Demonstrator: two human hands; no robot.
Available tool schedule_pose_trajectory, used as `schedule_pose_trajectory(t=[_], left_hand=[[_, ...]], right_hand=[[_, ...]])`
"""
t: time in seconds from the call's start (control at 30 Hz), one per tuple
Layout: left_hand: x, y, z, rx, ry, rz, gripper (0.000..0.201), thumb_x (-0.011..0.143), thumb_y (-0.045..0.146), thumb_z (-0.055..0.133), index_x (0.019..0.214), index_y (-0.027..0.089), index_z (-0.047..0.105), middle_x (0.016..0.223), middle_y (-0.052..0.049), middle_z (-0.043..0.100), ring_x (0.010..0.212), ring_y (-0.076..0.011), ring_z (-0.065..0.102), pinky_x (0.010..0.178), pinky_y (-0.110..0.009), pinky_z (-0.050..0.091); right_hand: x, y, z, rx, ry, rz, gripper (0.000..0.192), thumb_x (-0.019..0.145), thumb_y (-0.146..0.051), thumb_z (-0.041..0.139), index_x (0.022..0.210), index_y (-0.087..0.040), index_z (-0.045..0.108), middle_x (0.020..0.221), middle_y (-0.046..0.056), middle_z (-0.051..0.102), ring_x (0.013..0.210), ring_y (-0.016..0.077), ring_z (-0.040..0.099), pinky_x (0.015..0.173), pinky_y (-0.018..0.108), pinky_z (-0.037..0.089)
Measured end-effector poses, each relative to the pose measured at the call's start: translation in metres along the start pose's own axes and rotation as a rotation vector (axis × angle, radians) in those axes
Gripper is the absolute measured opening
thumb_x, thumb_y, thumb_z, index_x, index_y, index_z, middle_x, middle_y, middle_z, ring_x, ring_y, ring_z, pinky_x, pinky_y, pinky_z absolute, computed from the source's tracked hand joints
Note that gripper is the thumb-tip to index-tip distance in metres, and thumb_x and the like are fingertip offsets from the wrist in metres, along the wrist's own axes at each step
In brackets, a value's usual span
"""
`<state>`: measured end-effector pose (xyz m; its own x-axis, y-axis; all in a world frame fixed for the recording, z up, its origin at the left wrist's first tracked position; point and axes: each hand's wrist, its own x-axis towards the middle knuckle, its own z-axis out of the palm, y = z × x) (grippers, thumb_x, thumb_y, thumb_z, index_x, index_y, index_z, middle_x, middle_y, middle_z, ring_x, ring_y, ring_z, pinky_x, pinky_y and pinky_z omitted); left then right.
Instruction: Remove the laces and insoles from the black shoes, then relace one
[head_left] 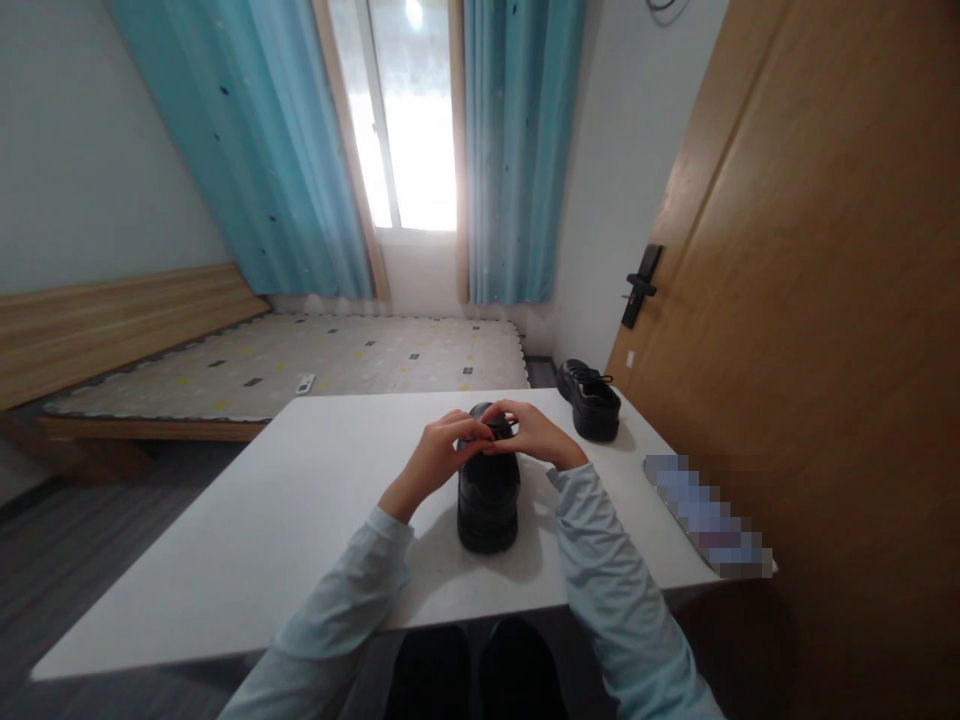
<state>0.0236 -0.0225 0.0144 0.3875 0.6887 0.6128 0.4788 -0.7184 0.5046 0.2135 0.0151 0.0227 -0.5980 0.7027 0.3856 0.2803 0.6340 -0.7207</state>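
Note:
A black lace-up shoe (pixel 488 505) stands on the white table in front of me, its heel toward me and its toe pointing away. Over its lacing, my left hand (pixel 444 447) and my right hand (pixel 525 432) meet with fingertips pinched together. A bit of dark shoelace (pixel 513 424) shows by the right fingers; most of the lace is hidden behind the hands. Both hands are closed at the lace area. The second black shoe (pixel 592 402) sits at the table's far right corner, with its lace loops sticking up.
The white table (pixel 247 540) reaches out to the left. A blurred-out flat item (pixel 705 515) lies along its right edge. Beyond stands a bed (pixel 360 355) with a small white object (pixel 304 384) on it. A wooden door (pixel 817 300) is close on the right.

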Motion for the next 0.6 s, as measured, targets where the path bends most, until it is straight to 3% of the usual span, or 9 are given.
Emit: schedule_pose_trajectory(t=[0.1, 0.23, 0.47, 0.6], left_hand=[[0.001, 0.004, 0.001, -0.016, 0.044, -0.034, 0.008, 0.082, 0.024, 0.061, 0.079, 0.019, 0.067, 0.08, -0.003, 0.066, 0.074, -0.014, 0.06, 0.072, -0.027, 0.049], [0.0, 0.009, 0.002, -0.056, 0.064, -0.013, 0.008, 0.082, 0.022, 0.06, 0.079, 0.019, 0.066, 0.079, -0.003, 0.066, 0.075, -0.0138, 0.061, 0.071, -0.026, 0.049], [-0.002, 0.018, 0.004, -0.084, -0.002, 0.085, 0.008, 0.083, 0.022, 0.059, 0.08, 0.019, 0.065, 0.082, -0.003, 0.065, 0.078, -0.0134, 0.061, 0.073, -0.025, 0.049], [-0.003, 0.024, 0.001, -0.068, 0.046, 0.095, 0.01, 0.084, 0.024, 0.058, 0.08, 0.019, 0.065, 0.08, -0.003, 0.065, 0.076, -0.0132, 0.061, 0.07, -0.025, 0.05]], right_hand=[[0.001, 0.003, 0.004, -0.066, -0.017, 0.005, 0.05, 0.058, -0.032, 0.082, 0.103, -0.019, 0.066, 0.105, 0.006, 0.066, 0.1, 0.0223, 0.059, 0.088, 0.034, 0.044], [0.003, 0.011, 0.009, -0.108, -0.056, 0.046, 0.037, 0.064, -0.034, 0.077, 0.097, -0.019, 0.069, 0.099, 0.004, 0.069, 0.097, 0.0219, 0.061, 0.089, 0.033, 0.044], [0.005, 0.027, 0.011, -0.042, -0.076, 0.037, 0.045, 0.064, -0.033, 0.078, 0.103, -0.016, 0.067, 0.105, 0.006, 0.068, 0.1, 0.0223, 0.059, 0.091, 0.034, 0.042], [0.005, 0.03, 0.011, 0.0, -0.071, 0.043, 0.041, 0.065, -0.034, 0.077, 0.101, -0.017, 0.066, 0.102, 0.005, 0.067, 0.098, 0.0211, 0.059, 0.09, 0.035, 0.043]])
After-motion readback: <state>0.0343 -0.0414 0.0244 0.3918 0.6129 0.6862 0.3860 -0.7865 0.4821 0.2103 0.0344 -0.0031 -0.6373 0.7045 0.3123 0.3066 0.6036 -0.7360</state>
